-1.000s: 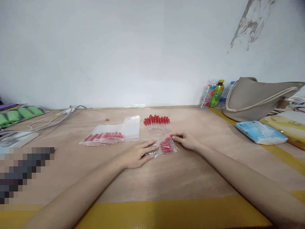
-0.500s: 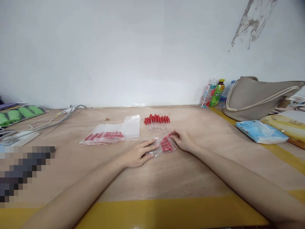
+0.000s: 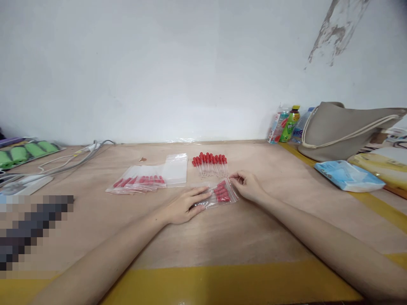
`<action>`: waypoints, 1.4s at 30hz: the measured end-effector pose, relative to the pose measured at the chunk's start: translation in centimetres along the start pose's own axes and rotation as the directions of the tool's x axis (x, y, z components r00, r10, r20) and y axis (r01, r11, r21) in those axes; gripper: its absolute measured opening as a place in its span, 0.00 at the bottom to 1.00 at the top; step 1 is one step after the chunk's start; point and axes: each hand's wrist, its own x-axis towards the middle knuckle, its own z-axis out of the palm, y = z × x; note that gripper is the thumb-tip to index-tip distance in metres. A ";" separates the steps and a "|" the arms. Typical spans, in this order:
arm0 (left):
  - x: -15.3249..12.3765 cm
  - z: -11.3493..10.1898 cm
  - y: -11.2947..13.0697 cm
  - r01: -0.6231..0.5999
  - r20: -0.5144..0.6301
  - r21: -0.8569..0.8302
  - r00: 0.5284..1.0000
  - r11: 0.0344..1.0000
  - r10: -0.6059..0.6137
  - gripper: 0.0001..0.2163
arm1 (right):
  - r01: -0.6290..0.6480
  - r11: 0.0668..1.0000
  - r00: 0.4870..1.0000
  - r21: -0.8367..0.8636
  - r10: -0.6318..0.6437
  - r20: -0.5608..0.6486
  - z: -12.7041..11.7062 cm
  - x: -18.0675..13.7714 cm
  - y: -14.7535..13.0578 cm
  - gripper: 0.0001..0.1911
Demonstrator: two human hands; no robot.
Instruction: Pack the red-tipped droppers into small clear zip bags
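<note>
A small clear zip bag (image 3: pixel 219 195) holding several red-capped droppers lies on the wooden table (image 3: pixel 241 228). My left hand (image 3: pixel 184 206) rests flat on the bag's left end, fingers stretched out. My right hand (image 3: pixel 248 185) pinches the bag's right edge with curled fingers. Just behind the bag lies a row of loose red-capped droppers (image 3: pixel 210 163). To the left are filled bags of droppers (image 3: pixel 138 183) and a stack of empty clear bags (image 3: pixel 175 169).
Grey cables (image 3: pixel 73 161) and green rolls (image 3: pixel 22 152) lie at the far left. Bottles (image 3: pixel 288 123), a beige bag (image 3: pixel 345 129) and a blue tissue pack (image 3: pixel 348 176) stand at the right. A yellow strip (image 3: pixel 222 284) edges the table's front.
My right hand shifted slightly along the bag's right edge, and the bag turned a little. My left hand stayed put.
</note>
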 end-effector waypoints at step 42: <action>0.0 0.0 0.2 -0.043 0.002 -0.004 0.999 0.999 0.043 0.20 | -0.433 0.790 0.866 0.433 0.232 0.442 0.4 0.7 -0.6 0.09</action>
